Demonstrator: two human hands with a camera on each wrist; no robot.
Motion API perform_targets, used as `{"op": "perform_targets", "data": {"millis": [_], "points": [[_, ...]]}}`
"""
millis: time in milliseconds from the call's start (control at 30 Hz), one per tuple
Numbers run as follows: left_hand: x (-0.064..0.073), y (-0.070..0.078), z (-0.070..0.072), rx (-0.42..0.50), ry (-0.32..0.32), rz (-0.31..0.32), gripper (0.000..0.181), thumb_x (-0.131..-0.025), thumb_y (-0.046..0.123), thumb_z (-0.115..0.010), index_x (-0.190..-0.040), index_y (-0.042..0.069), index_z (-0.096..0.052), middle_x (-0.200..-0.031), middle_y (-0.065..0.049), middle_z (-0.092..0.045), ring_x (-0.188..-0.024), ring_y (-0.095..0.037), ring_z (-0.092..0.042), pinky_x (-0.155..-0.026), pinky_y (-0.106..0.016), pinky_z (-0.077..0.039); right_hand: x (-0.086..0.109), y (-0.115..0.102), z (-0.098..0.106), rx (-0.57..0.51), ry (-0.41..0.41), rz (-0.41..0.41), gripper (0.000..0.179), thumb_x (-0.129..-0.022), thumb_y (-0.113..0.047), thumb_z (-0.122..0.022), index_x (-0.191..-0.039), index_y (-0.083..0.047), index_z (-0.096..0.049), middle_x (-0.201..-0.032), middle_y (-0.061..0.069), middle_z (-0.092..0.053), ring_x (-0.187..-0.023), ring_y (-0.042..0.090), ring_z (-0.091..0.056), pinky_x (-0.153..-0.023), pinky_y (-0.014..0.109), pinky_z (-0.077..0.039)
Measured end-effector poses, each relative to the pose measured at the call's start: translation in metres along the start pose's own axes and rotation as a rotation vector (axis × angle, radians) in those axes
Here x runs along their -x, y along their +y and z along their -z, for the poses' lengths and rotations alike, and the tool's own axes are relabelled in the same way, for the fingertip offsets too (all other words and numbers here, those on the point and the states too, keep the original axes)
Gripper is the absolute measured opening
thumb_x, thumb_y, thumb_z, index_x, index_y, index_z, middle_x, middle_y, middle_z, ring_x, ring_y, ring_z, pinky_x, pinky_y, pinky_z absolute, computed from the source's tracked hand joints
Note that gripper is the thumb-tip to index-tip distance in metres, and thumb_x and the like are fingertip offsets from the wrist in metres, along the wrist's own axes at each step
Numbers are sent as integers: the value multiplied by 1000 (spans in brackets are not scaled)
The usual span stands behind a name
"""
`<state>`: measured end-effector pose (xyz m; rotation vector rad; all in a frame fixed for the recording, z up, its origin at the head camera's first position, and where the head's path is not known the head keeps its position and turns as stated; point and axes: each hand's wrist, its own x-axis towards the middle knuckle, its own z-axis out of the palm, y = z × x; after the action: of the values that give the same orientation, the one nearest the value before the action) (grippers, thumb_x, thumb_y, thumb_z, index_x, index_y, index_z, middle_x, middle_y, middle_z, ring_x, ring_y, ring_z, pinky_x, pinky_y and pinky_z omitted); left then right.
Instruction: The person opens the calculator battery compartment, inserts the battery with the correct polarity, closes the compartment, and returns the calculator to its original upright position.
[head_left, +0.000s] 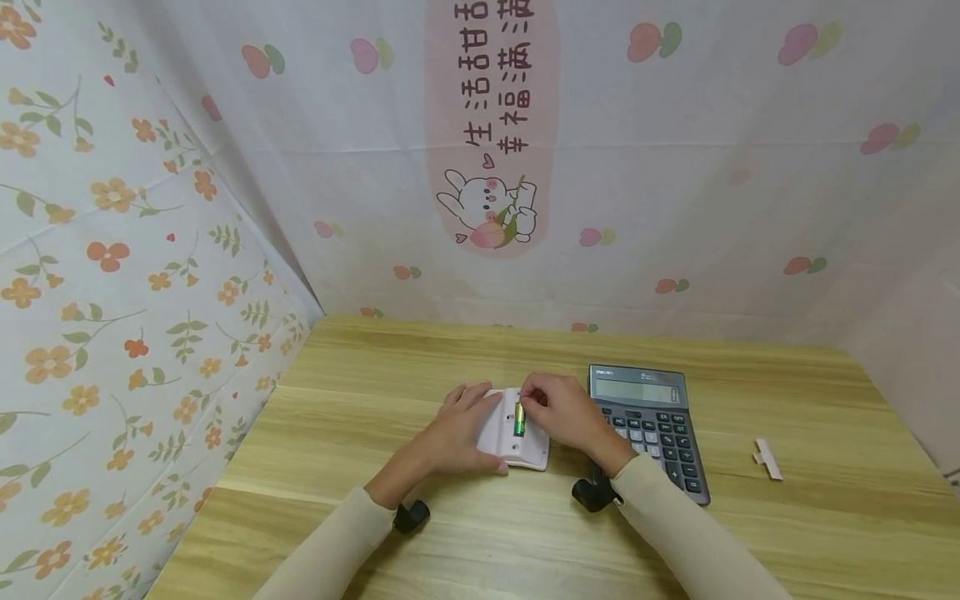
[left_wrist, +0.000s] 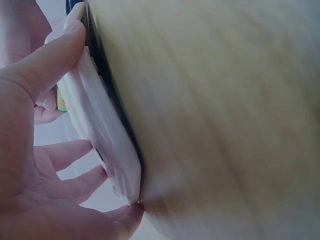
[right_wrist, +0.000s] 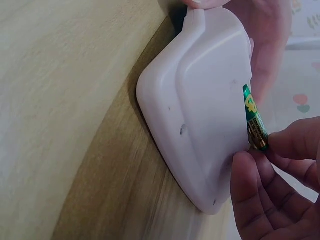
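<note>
A pale pink plastic device (head_left: 531, 454) lies on the wooden table with its screwed back facing up. My left hand (head_left: 457, 433) holds it, thumb at the near edge and fingers along the far and left edges. In a slot on its back sits a green and gold battery (right_wrist: 256, 117), with one end raised out of the slot in the right wrist view. The thumb and fingers of my right hand (head_left: 564, 408) pinch that raised end. Part of the battery is hidden by the device's casing in the right wrist view.
A dark grey calculator (head_left: 677, 429) lies face up just right of the device, partly under my right forearm. Farther right is a small pale pink battery cover (head_left: 767, 459). Printed curtains (head_left: 622, 192) hang behind and to the left of the table.
</note>
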<state>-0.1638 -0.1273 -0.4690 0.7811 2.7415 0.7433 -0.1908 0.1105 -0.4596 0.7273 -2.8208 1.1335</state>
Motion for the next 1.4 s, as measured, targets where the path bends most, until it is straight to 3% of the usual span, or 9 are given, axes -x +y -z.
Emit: {"op": "perform_targets", "data": {"millis": [500,867,1233,1400], "points": [[2,3,-3,0,12,22,107,-85,49,-96,-168,7,-44,-176,-19,-31,-158,-59,-23,-122,-71,-32,4,-4,-2,53,21,5,7,-100,-7,-81,-99,-13,-84,-95,-3,-75,-82,11,-63,-74,30,-57],[2,1,-4,-8,12,34,108,-84,51,-96,-168,9,-44,-176,-18,-32,-157,-60,-24,-121,-74,-31,5,-4,-4,66,39,52,13,-96,-2,-83,-90,-13,-83,-90,-4,-73,-79,8,-63,-71,27,-56],[2,2,-4,-22,7,34,108,-84,52,-95,-169,9,-44,-176,-18,-32,-157,-61,-25,-120,-75,-32,4,-7,-4,12,18,-49,11,-96,-2,-82,-91,-12,-84,-98,1,-74,-84,12,-66,-75,30,-60],[3,5,-2,-13,9,41,107,-85,50,-95,-168,8,-44,-176,-19,-32,-158,-60,-25,-120,-76,-30,6,-8,-2,41,7,-4,10,-96,0,-81,-94,-9,-85,-98,2,-73,-84,12,-66,-74,30,-60]]}}
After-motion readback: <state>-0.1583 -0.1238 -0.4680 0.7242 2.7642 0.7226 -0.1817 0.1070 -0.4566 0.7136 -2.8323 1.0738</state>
